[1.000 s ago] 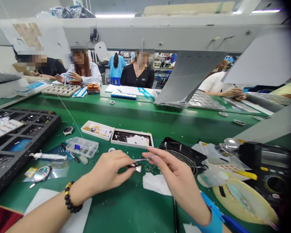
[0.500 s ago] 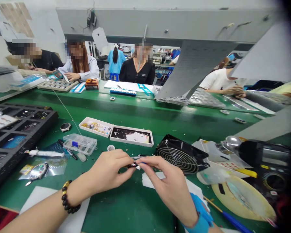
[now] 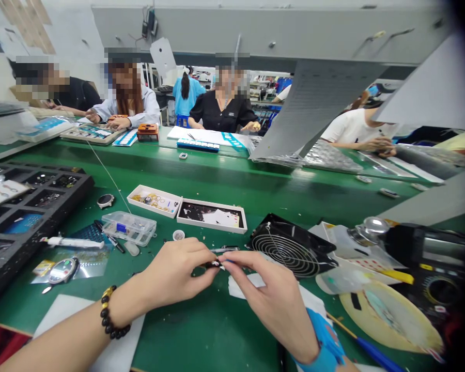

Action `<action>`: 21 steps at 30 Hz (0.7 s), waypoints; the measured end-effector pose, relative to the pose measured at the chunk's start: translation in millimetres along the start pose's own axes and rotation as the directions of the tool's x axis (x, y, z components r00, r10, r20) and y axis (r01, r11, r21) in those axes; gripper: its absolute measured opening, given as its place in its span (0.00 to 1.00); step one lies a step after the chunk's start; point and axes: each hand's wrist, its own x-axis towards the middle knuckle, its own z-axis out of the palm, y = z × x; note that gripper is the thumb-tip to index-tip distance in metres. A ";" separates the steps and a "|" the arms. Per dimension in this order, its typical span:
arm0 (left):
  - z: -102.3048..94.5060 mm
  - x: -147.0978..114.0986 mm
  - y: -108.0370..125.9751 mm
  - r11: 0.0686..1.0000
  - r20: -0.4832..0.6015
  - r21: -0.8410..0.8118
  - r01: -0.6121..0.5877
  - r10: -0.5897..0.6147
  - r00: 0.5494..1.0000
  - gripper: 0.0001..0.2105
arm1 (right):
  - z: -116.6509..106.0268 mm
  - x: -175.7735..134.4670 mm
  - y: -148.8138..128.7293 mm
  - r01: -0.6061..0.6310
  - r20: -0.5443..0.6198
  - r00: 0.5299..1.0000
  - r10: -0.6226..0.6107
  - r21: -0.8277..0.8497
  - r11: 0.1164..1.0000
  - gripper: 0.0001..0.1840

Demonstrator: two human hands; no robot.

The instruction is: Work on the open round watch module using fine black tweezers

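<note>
Head view is showing the left hand (image 3: 176, 271) and right hand (image 3: 269, 297) meeting fingertip to fingertip just above the green bench (image 3: 201, 330). Both are pinching closed on one small dark part (image 3: 214, 264), which is sitting between the thumbs and forefingers; what the part is cannot be told at this size. The left wrist is wearing a bead bracelet (image 3: 110, 315), the right a blue strap (image 3: 325, 338).

Under the right hand a white wipe (image 3: 242, 287) is lying on the bench. At twelve o'clock from the part, close by, tweezers (image 3: 225, 249) are resting flat. At two o'clock a black fan (image 3: 290, 248) is lying grille up. Farther toward twelve, two shallow white trays (image 3: 211, 214) are sitting side by side, touching. At ten o'clock a clear box (image 3: 128, 227) is standing near a small round cap (image 3: 177, 235). At nine o'clock a watch (image 3: 64, 269) is lying on a clear sleeve, with a white tube (image 3: 75, 242) just beyond it. A black compartment tray (image 3: 27, 217) is filling the far left. Across the bench, other people are working.
</note>
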 end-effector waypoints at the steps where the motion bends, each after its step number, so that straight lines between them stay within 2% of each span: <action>1: 0.1 0.1 -0.2 1.000 -0.003 -0.003 0.002 -0.002 1.000 0.04 | 0.0 0.7 -0.2 0.004 -0.004 1.000 -0.004 -0.002 1.000 0.04; 8: 0.2 -0.5 0.9 1.000 -0.020 -0.021 0.015 -0.015 1.000 0.03 | 0.6 0.8 0.1 0.068 -0.016 0.997 -0.069 -0.026 0.997 0.04; 12: 1.4 -0.5 -0.2 1.000 -0.047 -0.015 -0.011 0.010 0.999 0.03 | 0.8 0.7 0.9 0.173 -0.051 0.983 -0.175 -0.034 0.984 0.05; 16: -1.0 1.4 -1.0 0.988 -0.154 0.111 -0.103 0.119 0.981 0.03 | -1.6 3.5 -2.7 0.266 -0.096 0.959 -0.268 -0.026 0.963 0.08; 21: -9.3 4.4 1.5 0.925 -0.271 0.318 -0.208 0.299 0.915 0.07 | -5.4 4.1 -11.4 0.304 -0.108 0.946 -0.306 -0.035 0.952 0.07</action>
